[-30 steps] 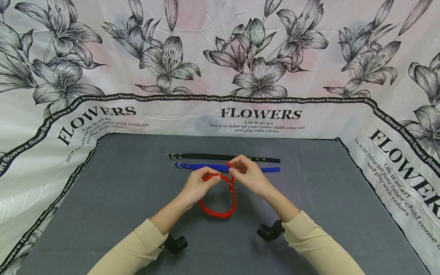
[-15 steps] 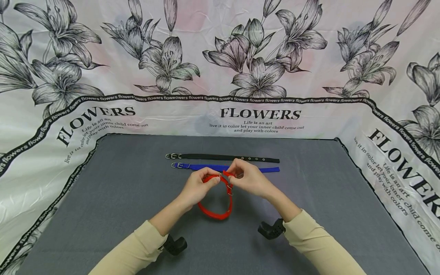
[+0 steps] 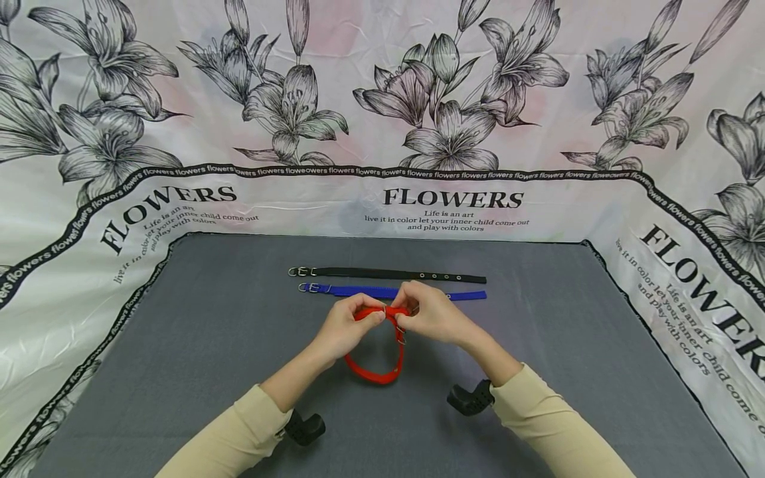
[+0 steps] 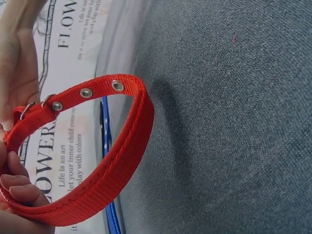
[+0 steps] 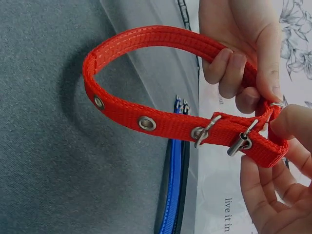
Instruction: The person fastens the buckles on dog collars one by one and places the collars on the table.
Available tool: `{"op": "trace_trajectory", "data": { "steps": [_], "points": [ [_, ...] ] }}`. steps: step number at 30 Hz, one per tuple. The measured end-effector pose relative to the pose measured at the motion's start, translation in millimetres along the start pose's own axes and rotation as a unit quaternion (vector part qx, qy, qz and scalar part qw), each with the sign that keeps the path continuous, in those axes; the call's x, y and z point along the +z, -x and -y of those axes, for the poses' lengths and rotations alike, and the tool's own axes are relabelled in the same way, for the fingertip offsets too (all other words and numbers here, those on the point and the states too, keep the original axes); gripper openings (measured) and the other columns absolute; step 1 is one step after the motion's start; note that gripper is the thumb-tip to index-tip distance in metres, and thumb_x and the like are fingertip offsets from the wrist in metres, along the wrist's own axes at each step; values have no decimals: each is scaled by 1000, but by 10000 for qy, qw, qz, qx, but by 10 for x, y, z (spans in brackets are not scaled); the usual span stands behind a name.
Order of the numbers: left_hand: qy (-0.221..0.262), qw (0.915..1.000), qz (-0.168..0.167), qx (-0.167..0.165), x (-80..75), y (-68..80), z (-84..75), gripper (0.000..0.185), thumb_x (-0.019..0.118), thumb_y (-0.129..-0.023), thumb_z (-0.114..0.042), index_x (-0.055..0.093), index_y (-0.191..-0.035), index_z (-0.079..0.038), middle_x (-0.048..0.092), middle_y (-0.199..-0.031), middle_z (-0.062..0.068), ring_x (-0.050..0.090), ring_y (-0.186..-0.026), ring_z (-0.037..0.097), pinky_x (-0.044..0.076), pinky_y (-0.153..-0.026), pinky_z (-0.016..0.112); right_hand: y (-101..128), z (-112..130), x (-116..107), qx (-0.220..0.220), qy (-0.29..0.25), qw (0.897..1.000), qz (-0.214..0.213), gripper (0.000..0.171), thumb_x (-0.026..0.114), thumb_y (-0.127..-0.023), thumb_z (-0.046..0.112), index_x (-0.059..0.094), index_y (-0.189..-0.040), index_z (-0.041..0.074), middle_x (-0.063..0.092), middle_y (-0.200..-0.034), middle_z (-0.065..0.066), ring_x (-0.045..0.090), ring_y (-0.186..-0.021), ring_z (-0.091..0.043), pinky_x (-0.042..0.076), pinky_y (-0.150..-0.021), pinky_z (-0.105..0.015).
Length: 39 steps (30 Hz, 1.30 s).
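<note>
A red collar with metal eyelets and a buckle is bent into a closed loop above the grey table. My left hand grips the strap on the loop's left side, fingers curled round it. My right hand pinches the strap end beside the metal ring. In the left wrist view the loop hangs clear of the cloth, with three eyelets showing. Both hands meet at the top of the loop.
A blue collar and a black collar lie flat and straight just beyond the hands. White flower-printed cloth rises behind and at both sides of the grey surface.
My right hand has come down and toward the left hand, bringing the raised strap tip down flat against the buckle. The loop has closed up a little.
</note>
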<state>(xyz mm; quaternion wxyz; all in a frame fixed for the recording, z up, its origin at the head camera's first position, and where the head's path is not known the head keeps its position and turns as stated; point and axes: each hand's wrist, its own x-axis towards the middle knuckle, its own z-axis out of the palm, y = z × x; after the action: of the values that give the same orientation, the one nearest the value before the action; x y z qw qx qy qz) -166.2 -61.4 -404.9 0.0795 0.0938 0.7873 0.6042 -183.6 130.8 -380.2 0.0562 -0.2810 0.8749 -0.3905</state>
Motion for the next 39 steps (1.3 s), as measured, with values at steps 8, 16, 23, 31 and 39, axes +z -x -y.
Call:
{"op": "trace_trajectory", "data": {
  "steps": [8, 16, 23, 31, 39],
  "points": [
    [-20, 9999, 106, -9, -50, 166, -304, 16, 63, -86, -8, 64, -102, -3, 67, -96, 7, 59, -82, 14, 47, -70, 26, 24, -25, 60, 98, -99, 9999, -102, 12, 63, -83, 9, 60, -91, 18, 57, -87, 5, 56, -75, -10, 50, -64, -25],
    [-78, 9999, 109, -65, -32, 49, -96, 19, 65, -86, -13, 65, -104, -6, 67, -99, 5, 60, -89, 17, 49, -75, 30, 36, 0, 78, 224, -216, 9992, -231, 10, 62, -86, 13, 62, -95, 19, 58, -89, 5, 59, -81, -9, 51, -70, -25],
    [54, 9997, -99, -230, -33, -31, 59, 20, 67, -85, -22, 65, -102, -12, 67, -95, 1, 59, -83, 14, 47, -70, 29, 51, -51, 76, 592, -751, 9947, -377, 14, 61, -89, 16, 62, -103, 16, 63, -90, 2, 61, -82, -11, 51, -73, -27],
    [168, 9992, -192, -303, -53, -23, 29, 18, 68, -84, -21, 65, -99, -12, 67, -91, 1, 60, -82, 14, 46, -69, 29, 72, -99, 41, 993, -1589, 9821, -172, 17, 60, -89, 17, 61, -106, 12, 65, -94, -6, 62, -88, -25, 49, -77, -33],
    [229, 9991, -14, -346, -50, -12, 43, 19, 68, -84, -22, 66, -100, -12, 67, -96, 1, 62, -90, 14, 50, -78, 32, 50, -95, 57, 680, -1278, 9895, 43, 10, 60, -88, 12, 63, -98, 15, 65, -94, -1, 62, -85, -16, 50, -74, -33]
  ]
}}
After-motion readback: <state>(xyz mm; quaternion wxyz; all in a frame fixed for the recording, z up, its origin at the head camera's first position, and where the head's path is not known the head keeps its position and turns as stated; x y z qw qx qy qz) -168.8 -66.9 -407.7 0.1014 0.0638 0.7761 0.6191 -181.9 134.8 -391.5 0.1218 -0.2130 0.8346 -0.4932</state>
